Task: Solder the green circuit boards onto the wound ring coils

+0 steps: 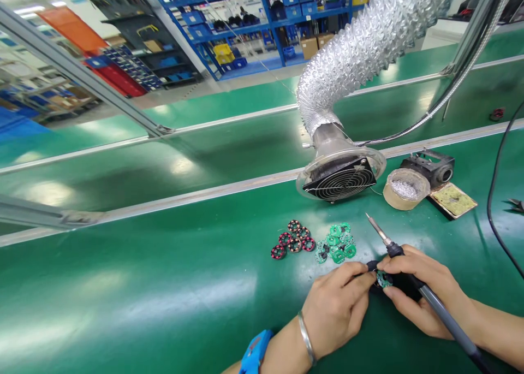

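At the lower right, my left hand (338, 300) and my right hand (432, 295) meet around a small round green circuit board (383, 279). My left fingers are pinched at its left edge, beside a dark piece partly hidden by the fingertips. The right hand's thumb and forefinger press on the board from the other side. That same hand also carries a soldering iron (440, 306), its bare tip pointing up and left, away from the board. Left of the iron tip lie a pile of green circuit boards (338, 243) and several copper-wound motor stators (293, 245).
A fume extractor fan (344, 180) hangs from a silver duct (356, 52) beyond the boards. Right of it stand a round tub of metal shavings (405, 191), a black iron holder (432, 166) and a yellow sponge tray (454, 199). A black cable (493, 210) runs along the right.
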The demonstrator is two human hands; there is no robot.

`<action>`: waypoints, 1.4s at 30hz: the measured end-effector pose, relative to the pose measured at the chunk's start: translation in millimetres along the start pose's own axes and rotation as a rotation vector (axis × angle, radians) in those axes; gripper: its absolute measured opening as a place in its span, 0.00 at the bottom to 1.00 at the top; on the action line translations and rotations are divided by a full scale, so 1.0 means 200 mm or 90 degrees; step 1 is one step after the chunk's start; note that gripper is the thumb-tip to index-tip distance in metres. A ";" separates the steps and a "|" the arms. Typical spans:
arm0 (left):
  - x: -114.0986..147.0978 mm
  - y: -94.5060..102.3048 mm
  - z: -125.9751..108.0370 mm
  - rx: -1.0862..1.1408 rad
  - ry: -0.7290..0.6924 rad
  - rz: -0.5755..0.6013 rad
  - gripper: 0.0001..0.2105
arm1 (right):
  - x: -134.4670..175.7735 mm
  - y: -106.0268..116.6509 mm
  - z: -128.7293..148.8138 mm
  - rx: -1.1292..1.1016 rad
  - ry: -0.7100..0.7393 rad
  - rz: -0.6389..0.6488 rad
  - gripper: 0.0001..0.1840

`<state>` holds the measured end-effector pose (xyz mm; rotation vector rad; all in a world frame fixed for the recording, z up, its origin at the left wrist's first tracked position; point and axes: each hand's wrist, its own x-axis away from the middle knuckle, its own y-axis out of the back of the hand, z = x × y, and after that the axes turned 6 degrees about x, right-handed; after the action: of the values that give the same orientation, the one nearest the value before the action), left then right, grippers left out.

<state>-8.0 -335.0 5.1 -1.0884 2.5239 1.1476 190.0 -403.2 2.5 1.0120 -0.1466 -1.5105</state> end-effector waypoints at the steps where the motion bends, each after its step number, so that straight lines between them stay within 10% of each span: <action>1: 0.00 0.00 0.00 0.010 0.011 -0.018 0.13 | 0.00 0.00 0.00 -0.001 0.000 0.005 0.18; 21: -0.04 -0.06 -0.01 0.004 -0.032 -0.027 0.04 | 0.01 0.04 -0.01 0.032 -0.018 0.060 0.17; 29: 0.13 0.00 -0.03 -0.020 -0.044 0.062 0.04 | 0.03 0.02 -0.05 0.050 0.013 0.028 0.16; 34: 0.05 0.16 -0.05 -0.065 0.053 0.143 0.21 | 0.04 0.01 -0.07 0.079 0.025 0.020 0.18; 42: -0.08 0.44 0.16 -0.390 0.156 0.098 0.14 | 0.02 0.01 -0.05 0.049 0.025 0.027 0.16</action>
<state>-61.6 -265.0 42.2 -1.2326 2.5267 2.0337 199.0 -403.4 -4.2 1.0927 -0.1988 -1.4547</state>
